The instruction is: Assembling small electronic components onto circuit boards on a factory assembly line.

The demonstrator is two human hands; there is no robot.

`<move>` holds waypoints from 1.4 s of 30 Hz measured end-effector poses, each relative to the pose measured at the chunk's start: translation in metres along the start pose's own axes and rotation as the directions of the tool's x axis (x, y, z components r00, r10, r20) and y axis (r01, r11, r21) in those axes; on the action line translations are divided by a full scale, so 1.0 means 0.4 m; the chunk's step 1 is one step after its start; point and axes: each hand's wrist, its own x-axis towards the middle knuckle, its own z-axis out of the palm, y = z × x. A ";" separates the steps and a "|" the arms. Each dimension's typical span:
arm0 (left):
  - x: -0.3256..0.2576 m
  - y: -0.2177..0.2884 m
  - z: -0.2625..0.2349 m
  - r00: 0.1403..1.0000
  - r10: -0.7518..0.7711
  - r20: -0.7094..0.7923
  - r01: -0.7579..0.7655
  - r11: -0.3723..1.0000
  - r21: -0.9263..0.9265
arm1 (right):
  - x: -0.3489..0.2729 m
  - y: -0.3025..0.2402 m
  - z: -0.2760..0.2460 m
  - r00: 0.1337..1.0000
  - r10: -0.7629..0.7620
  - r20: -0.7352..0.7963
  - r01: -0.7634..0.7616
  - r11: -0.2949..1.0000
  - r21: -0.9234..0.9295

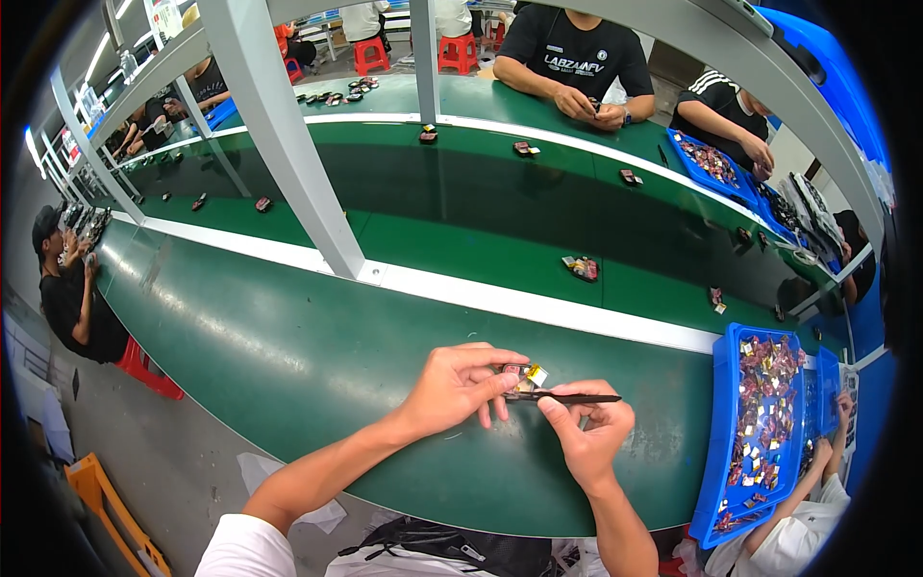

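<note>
My left hand (461, 387) is closed on a small electronic assembly (536, 376) with dark, reddish and yellow-and-silver parts, gripped between thumb and fingers just above the green bench. My right hand (588, 423) pinches a pair of slim black tweezers (598, 398). Their tip end points left and meets the near side of the assembly, close to my left thumb. Exactly what the tips touch is too small to tell. Both hands are over the near bench top (317, 356), the right one a little closer to me.
A blue tray (719, 438) full of small red-and-yellow parts stands to my right. Beyond a white rail (538, 308) runs a green conveyor belt (461, 245) carrying scattered assemblies (581, 268). A grey metal post (288, 135) rises ahead on the left. Co-workers sit across, left and right.
</note>
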 end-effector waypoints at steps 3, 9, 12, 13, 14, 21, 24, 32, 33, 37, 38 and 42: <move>-0.001 -0.002 -0.002 1.000 -0.001 -0.007 0.001 1.000 0.004 | 0.001 -0.001 -0.001 0.989 -0.144 0.045 0.149 0.979 -0.140; -0.002 -0.004 -0.001 1.000 0.010 0.000 -0.010 1.000 0.008 | 0.006 -0.011 0.003 0.959 -0.266 0.095 0.279 0.945 -0.169; 0.000 -0.009 0.000 1.000 -0.001 -0.006 0.001 1.000 0.007 | 0.007 -0.015 0.005 0.944 -0.307 0.117 0.325 0.926 -0.193; 0.001 -0.012 0.003 1.000 -0.001 -0.005 0.002 1.000 0.006 | 0.007 -0.013 0.006 0.945 -0.306 0.116 0.324 0.926 -0.195; -0.001 -0.015 0.009 0.999 0.010 -0.034 -0.010 1.000 0.012 | 0.006 -0.010 0.009 0.930 -0.347 0.123 0.366 0.906 -0.212; -0.007 -0.035 0.029 0.988 0.099 -0.118 -0.077 0.980 0.182 | 0.006 -0.002 0.011 0.876 -0.443 0.193 0.483 0.820 -0.309; -0.008 -0.033 0.041 0.978 0.122 -0.170 -0.091 0.979 0.181 | 0.006 -0.001 0.011 0.877 -0.439 0.195 0.479 0.819 -0.316; -0.009 -0.048 0.047 0.970 0.162 -0.182 -0.106 0.953 0.285 | 0.005 0.009 0.016 0.883 -0.431 0.185 0.468 0.833 -0.295; -0.007 -0.050 0.050 0.966 0.172 -0.195 -0.110 0.949 0.297 | 0.004 0.013 0.017 0.886 -0.431 0.170 0.463 0.844 -0.271; 0.010 -0.062 0.040 0.964 0.169 -0.203 -0.098 0.942 0.321 | 0.014 0.005 0.016 0.886 -0.420 0.196 0.463 0.823 -0.330; 0.021 -0.058 0.033 0.965 0.174 -0.198 -0.103 0.941 0.323 | 0.015 0.002 0.016 0.885 -0.424 0.192 0.466 0.820 -0.332; 0.147 -0.038 -0.051 0.945 0.079 -0.318 -0.002 0.972 0.235 | 0.025 0.005 -0.001 0.890 -0.445 0.099 0.448 0.811 -0.376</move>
